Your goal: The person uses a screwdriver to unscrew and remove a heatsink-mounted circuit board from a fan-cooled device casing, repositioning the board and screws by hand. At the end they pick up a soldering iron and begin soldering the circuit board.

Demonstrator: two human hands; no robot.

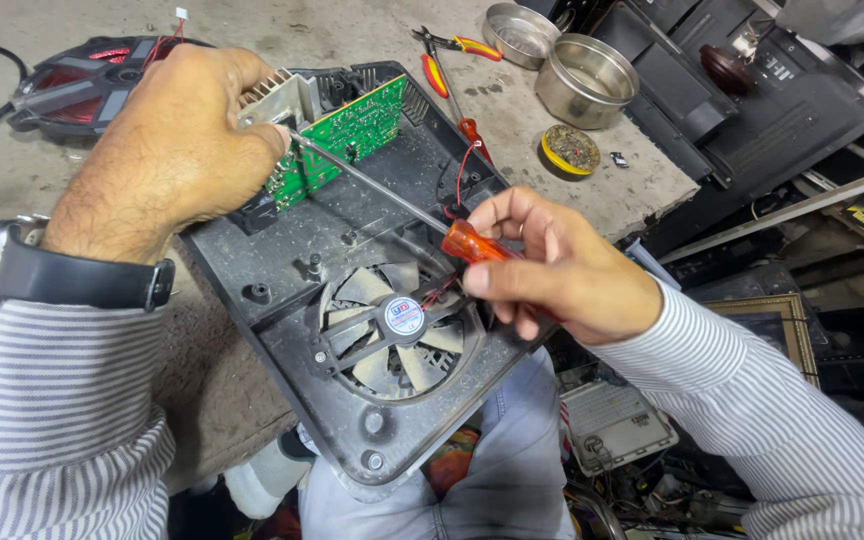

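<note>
Two hands are busy over a black plastic housing [372, 300], the biggest thing here. It lies open side up, tilted across the person's lap and the edge of the concrete bench [42, 20], with its long axis running from about 11 o'clock down to 5 o'clock. Its cover is already off and the insides are bare. A round grey fan [402, 320] sits in the lower half, seemingly in its mount. At the upper end a green circuit board [337, 140] stands lifted on edge rather than lying flat, with a metal heat sink [277, 95] beside it; I'd judge the board part-way out, not free.

The left hand [177, 145] is closed on that board and heat sink end, steadying it. The right hand [552, 265] is wrapped around the orange handle of a screwdriver [392, 195]. The shaft points from 4 o'clock up to 10 o'clock, and its tip reaches the board just under the left hand's fingers; whether it sits in a screw I cannot tell.

Further off at 1 o'clock stand two metal bowls [584, 80], then red and yellow pliers [452, 55], then a small round tin [570, 150].
</note>
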